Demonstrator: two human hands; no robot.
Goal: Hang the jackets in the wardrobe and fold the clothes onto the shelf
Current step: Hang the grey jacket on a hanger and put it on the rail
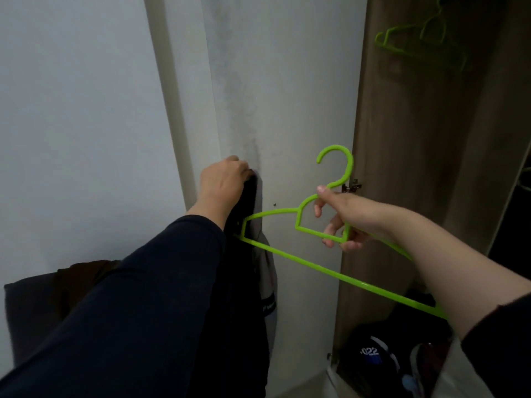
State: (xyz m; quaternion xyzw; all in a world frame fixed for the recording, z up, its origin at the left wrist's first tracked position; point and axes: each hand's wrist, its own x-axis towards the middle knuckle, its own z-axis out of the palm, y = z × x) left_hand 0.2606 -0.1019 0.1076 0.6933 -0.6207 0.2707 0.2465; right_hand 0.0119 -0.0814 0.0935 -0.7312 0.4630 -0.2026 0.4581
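While the left hand [222,183] grips the top edge of a dark jacket [241,282], fingers curled over it, the garment hangs straight down against the pale wardrobe door [301,96], with a grey lining showing along its right side. Beside it, the right hand [340,218] holds a bright green hanger [287,255] by its neck, thumb and fingers wrapped round the frame just under the hook. One end of the hanger touches the jacket below the left hand. More green hangers [422,41] hang inside the wood-toned wardrobe [416,139] at upper right; dark items lie at its bottom, too dim to identify
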